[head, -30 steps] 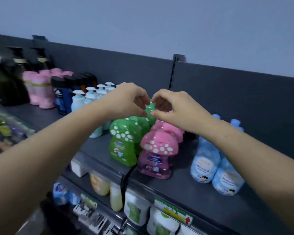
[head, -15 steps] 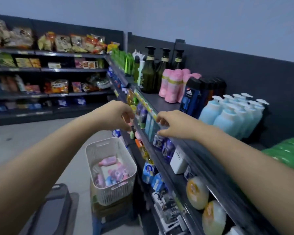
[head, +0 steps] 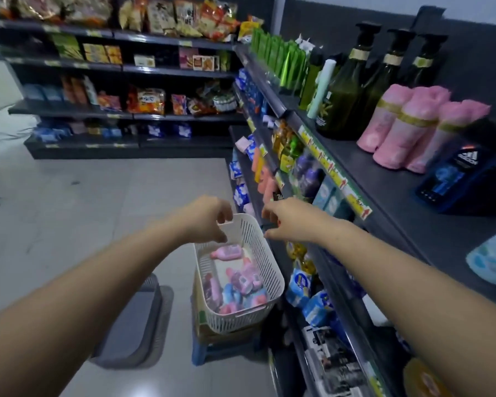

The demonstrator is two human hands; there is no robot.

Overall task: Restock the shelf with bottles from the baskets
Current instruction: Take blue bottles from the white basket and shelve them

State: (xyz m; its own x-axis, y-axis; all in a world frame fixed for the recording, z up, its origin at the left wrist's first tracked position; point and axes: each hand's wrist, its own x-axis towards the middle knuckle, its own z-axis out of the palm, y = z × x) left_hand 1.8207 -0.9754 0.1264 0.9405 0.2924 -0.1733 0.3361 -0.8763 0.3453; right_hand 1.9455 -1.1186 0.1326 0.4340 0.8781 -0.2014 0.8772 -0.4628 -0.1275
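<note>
I hold both hands out and down in front of me, and neither one has anything in it. My left hand (head: 209, 222) hangs loose with its fingers bent a little, right over the far edge of the white plastic basket with little holes (head: 269, 270). My right hand (head: 288, 222) is near it, loose and empty too, over the basket's far right corner.

The small pink and blue bottles (head: 241, 285) lie in a heap at the bottom of the basket. They are below both hands and a bit nearer to me. One pink bottle lying on its side (head: 226, 251) is by itself, just under the fingers of my left hand. It is the closest one.

I think the step now is to pick up bottles. I should go straight down inside the basket and not bump its edge. The basket sits up on a brown cardboard box (head: 200, 310), so a push on its wall could tip it. My left hand should take the lone pink bottle round its fat middle. My right hand should take one off the top of the heap, so the others do not roll. The dark grey top shelf (head: 390, 179) is up and to the right of my right hand.
</note>
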